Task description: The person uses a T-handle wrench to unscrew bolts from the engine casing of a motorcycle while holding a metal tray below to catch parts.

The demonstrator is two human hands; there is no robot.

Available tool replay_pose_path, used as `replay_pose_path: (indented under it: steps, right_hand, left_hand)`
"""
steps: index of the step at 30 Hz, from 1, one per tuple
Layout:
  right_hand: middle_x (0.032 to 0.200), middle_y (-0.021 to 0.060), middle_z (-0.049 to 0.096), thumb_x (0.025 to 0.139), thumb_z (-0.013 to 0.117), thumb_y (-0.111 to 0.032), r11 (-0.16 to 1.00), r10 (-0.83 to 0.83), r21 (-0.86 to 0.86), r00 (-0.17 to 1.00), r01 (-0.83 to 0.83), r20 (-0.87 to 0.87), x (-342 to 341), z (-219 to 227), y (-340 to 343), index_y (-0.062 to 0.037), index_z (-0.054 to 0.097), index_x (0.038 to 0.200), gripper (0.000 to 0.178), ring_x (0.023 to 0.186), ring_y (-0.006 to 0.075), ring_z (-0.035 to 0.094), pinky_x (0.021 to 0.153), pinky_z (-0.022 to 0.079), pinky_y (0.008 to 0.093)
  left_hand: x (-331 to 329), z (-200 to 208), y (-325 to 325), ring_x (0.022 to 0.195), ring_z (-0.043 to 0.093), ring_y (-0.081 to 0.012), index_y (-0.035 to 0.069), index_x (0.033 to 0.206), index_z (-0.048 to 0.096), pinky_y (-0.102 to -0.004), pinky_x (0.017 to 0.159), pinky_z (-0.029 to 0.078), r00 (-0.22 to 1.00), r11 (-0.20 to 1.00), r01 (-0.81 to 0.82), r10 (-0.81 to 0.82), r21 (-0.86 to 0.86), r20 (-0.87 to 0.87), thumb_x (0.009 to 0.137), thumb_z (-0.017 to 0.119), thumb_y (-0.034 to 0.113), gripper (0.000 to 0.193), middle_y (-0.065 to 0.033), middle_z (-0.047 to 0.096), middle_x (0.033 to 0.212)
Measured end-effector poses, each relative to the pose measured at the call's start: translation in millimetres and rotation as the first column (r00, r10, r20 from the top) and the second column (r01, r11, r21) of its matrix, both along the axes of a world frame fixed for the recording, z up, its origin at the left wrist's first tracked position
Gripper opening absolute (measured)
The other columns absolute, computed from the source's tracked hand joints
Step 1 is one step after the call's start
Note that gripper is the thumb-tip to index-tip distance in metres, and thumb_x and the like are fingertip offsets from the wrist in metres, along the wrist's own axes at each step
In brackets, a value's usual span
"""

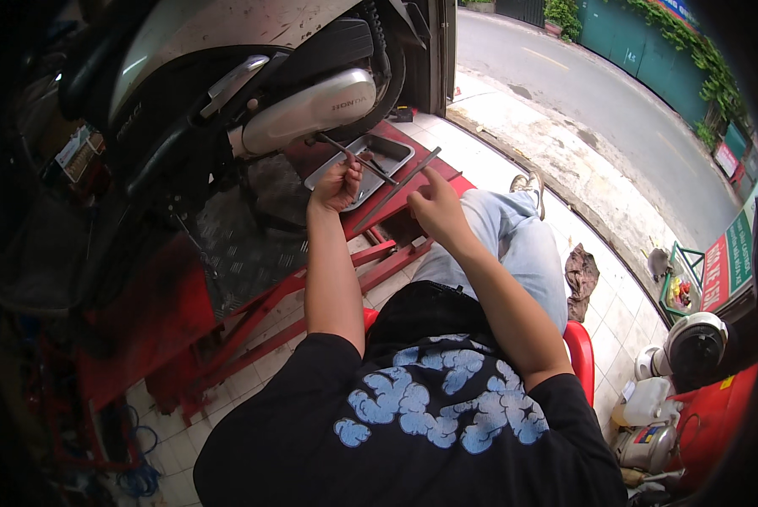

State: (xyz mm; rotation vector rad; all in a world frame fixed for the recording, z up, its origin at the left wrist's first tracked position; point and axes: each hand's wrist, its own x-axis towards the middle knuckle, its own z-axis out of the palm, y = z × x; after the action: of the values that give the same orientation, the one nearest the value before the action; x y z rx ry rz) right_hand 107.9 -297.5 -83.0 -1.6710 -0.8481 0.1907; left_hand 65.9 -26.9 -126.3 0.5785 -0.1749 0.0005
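Note:
My left hand [339,185] is closed around a thin metal rod-shaped tool [382,175], above a shallow metal tray [407,156]. One end of the tool reaches toward the silver engine cover [332,106] of a raised scooter [227,51]; I cannot tell whether it touches. A long dark flat bar [396,191] slants along the tray's near right side. Just right of that bar is my right hand [438,207], index finger stretched out toward it and the other fingers curled. The thumb stands apart from the index finger, and nothing shows between them.
The scooter stands on a red lift table [155,325] with crossed struts underneath. A brown rag [581,283] lies on the white tiled floor [613,331]. Right of me are a small fan [697,345], a plastic jug [645,400] and a red tank [721,431]. A road lies beyond the doorway.

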Motion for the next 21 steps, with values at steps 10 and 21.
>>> replay_pose_path:
  steps: [10, 21]
  right_hand:
    - [0.072, 0.0181, 0.066, 0.087, 0.058, -0.016, 0.673, 0.585, -0.631, 0.800, -0.386, 0.134, -21, 7, -12, 0.0016, 0.058, 0.123, 0.040, 0.067, 0.0225, 0.069, 0.064, 0.052, 0.0361]
    - [0.065, 0.0140, 0.058, 0.081, 0.057, -0.008, 0.934, 0.351, 0.029, 0.930, -0.355, 0.108, -40, 27, -12, -0.0015, 0.043, 0.141, 0.061, 0.059, 0.0191, 0.056, 0.059, 0.048, 0.0341]
  left_hand:
    - [1, -2, 2, 0.073, 0.060, -0.0069, 0.000, 0.111, 0.059, -0.0152, 0.059, 0.053, 0.997, 0.997, -0.040, 0.044, -0.061, 0.066, 0.096, 0.055, 0.010, 0.018, -0.0030, 0.058, 0.087]
    - [1, -6, 1, 0.070, 0.060, -0.0060, 0.004, 0.108, 0.062, -0.0155, 0.057, 0.053, 0.974, 0.972, -0.228, 0.228, -0.050, -0.017, 0.094, 0.053, 0.002, 0.016, -0.0039, 0.062, 0.091]
